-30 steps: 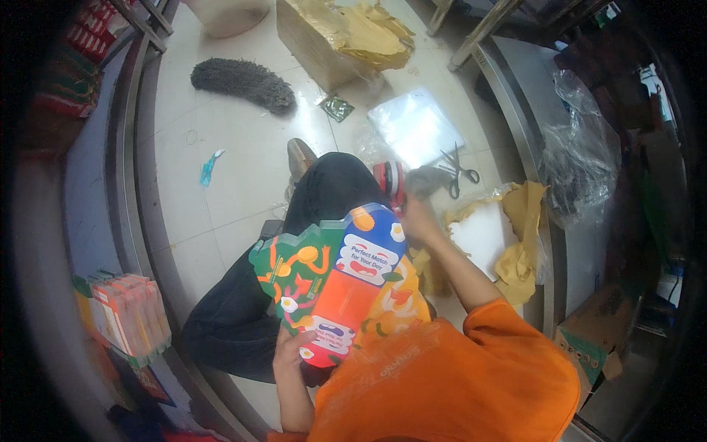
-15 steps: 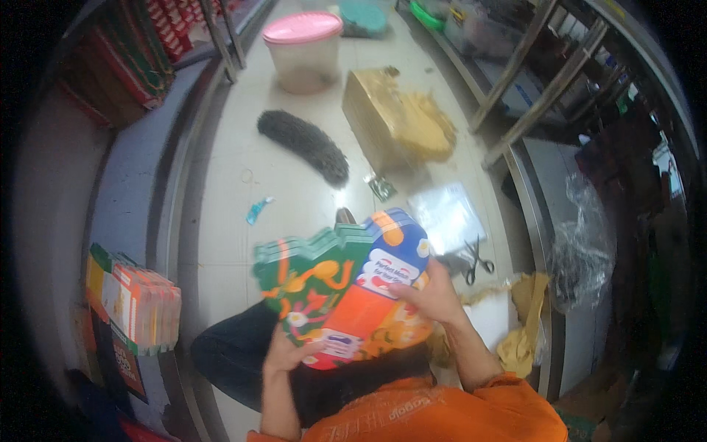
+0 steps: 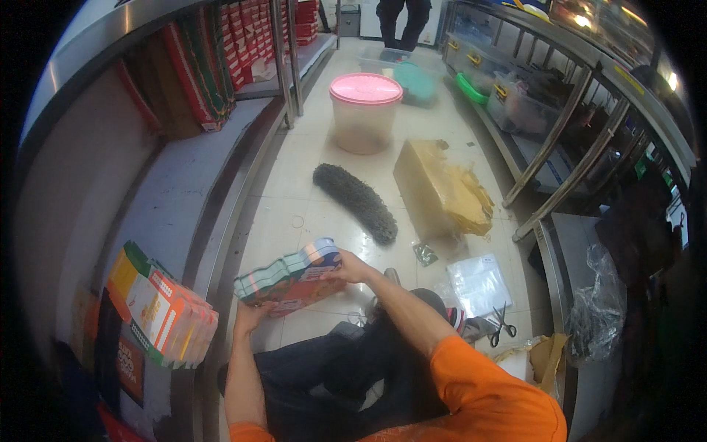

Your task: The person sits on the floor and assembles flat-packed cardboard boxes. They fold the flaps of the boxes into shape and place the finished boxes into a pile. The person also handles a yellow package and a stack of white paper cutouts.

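Left hand (image 3: 254, 317) and right hand (image 3: 352, 267) clamp opposite ends of the stack of flat packets (image 3: 291, 278). Looks light and slippery, likely to fan out. Grip both ends, squeeze.

Bare tile ahead of the stack of flat boxes (image 3: 291, 276), open up to the black brush head (image 3: 355, 202). Beyond it, the cardboard box (image 3: 434, 188) and pink-lidded tub (image 3: 364, 112) block the aisle. Left: lower shelf (image 3: 173, 184) bare in the middle, boxed packs (image 3: 166, 309) crowd its near end. Right: scissors (image 3: 502, 324), plastic sheet (image 3: 479, 283).
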Available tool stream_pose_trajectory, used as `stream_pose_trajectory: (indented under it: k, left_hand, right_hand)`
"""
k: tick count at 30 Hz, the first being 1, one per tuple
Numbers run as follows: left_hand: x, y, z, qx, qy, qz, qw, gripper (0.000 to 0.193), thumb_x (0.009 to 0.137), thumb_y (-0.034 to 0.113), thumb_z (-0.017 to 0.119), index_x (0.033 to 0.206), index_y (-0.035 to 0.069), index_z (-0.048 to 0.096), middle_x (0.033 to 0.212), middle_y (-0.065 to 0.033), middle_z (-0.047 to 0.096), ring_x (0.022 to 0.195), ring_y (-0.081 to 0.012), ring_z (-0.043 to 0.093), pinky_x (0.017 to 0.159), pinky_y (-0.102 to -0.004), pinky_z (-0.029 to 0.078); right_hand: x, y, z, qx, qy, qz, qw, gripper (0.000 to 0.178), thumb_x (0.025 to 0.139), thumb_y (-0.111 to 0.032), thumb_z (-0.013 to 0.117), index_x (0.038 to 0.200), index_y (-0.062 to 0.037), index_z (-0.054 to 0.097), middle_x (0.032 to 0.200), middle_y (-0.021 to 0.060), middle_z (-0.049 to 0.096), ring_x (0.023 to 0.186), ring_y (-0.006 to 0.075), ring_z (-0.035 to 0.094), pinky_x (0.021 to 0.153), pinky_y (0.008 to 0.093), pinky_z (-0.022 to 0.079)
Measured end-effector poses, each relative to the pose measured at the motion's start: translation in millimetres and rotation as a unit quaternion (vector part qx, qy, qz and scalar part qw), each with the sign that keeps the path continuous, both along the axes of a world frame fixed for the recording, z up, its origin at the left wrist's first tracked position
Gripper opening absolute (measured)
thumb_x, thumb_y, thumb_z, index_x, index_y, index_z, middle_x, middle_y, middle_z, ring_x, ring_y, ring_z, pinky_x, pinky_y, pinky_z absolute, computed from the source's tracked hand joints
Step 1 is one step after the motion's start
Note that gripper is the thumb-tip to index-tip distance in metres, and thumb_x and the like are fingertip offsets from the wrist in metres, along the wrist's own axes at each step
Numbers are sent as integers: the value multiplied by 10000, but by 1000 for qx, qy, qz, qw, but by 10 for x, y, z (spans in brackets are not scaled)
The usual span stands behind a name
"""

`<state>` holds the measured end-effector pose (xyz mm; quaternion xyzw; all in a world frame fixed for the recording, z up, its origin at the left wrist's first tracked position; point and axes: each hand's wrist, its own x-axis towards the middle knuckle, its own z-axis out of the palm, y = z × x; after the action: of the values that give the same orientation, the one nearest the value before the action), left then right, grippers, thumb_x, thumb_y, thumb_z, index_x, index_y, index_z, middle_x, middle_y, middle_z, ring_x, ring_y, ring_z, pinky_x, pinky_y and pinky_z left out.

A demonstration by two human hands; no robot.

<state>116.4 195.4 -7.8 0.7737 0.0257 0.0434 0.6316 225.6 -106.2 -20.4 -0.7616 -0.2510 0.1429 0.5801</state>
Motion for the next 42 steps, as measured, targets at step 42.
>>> stream_pose_trajectory:
  k: [42]
  left_hand:
    - [-2057, -1696, 94, -437, 319, -196, 818, 755, 734, -1, 689, 1392, 31, 320, 1288, -109, 498, 1167, -223, 517, 975, -375, 441]
  right_hand:
    - [-3249, -1676, 865, 75, 263, -283, 919, 486, 819, -98, 704, 1250, -6, 501, 1124, 62, 615, 1000, 117, 583, 832, 296, 500]
